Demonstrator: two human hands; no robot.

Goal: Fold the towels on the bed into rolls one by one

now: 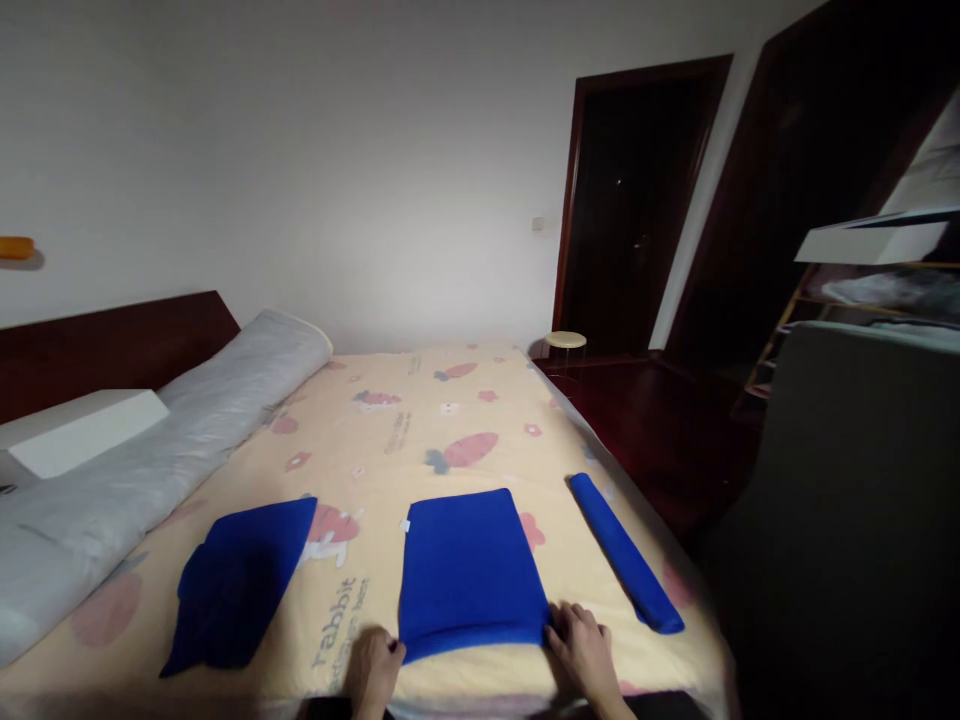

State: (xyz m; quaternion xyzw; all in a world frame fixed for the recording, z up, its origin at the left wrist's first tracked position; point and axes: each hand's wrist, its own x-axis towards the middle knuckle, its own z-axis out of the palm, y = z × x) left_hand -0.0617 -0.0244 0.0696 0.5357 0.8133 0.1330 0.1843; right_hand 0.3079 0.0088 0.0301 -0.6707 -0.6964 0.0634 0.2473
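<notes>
The middle blue cloth [472, 560] lies on the bed [517, 470], just beyond the left hand [377, 665] and right hand [583, 645]. Each pinches a corner of its folded near edge.

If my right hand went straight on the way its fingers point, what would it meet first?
The middle blue cloth: the right hand has its fingertips at the cloth's near right corner, though how firmly they touch is hard to tell.
</notes>
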